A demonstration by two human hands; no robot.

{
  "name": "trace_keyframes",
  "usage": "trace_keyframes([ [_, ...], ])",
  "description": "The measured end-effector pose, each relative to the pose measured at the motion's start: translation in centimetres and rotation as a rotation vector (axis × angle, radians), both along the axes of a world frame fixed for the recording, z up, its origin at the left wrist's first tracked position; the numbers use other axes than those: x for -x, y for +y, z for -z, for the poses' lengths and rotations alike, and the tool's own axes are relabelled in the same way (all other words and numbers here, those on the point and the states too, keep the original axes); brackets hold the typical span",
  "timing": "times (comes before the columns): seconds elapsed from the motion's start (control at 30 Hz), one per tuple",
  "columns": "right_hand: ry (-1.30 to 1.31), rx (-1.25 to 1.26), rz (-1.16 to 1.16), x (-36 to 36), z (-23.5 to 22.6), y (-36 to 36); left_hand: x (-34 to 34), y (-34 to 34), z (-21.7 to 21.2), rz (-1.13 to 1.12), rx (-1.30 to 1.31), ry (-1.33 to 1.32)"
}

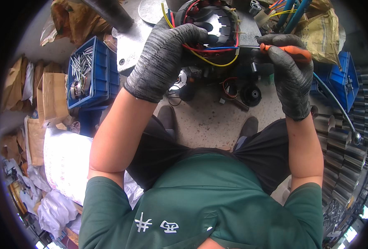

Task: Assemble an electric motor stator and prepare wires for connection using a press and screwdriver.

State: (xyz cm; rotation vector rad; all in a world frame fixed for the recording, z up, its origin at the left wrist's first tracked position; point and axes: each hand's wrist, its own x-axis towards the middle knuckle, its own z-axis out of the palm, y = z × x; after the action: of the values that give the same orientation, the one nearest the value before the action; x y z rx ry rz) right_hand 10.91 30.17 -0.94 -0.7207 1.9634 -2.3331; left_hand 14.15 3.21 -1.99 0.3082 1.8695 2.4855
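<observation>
In a grey knit glove, my left hand [165,52] grips the near left side of a ring-shaped motor stator [224,31], its fingertips reaching into the bore. Red lacing runs around the stator, and silvery teeth line its inside. Red and blue wires [217,49] cross its near edge, and a yellow wire [221,65] loops below them. My gloved right hand [289,70] is closed around a screwdriver [293,50] with an orange handle. The screwdriver's thin shaft points left, its end near the wires at the stator's right edge; whether it touches them I cannot tell.
A metal plate [130,47] lies under the stator. To the left stands a blue crate [99,68] of metal rods; on the right are another blue bin [343,79] and stacked metal cylinders [337,153]. Motor parts [250,94] lie on the floor near my feet.
</observation>
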Motion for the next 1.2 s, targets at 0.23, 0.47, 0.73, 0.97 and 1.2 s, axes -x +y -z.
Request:
trace_keyframes([
  [0.23, -0.135, 0.194, -0.122, 0.8, -0.5, 1.5, 0.2, 1.1, -2.0, -0.136, 0.155, -0.087],
  [0.47, 0.163, 0.221, -0.084, -0.5, -0.8, 1.5, 0.8, 1.2, -1.0, -0.131, 0.114, -0.041],
  [0.73, 0.379, 0.096, -0.084, -1.4, -0.5, 1.4, 0.6, 1.3, -1.7, -0.079, -0.076, -0.238],
  [0.97, 0.395, 0.031, 0.014, -1.2, 0.2, 0.5, 0.6, 1.1, -0.5, -0.121, -0.16, -0.309],
  [1.2, 0.438, -0.065, 0.064, -0.9, 0.7, 0.2, 0.7, 0.1, 0.1, 0.007, -0.224, -0.383],
])
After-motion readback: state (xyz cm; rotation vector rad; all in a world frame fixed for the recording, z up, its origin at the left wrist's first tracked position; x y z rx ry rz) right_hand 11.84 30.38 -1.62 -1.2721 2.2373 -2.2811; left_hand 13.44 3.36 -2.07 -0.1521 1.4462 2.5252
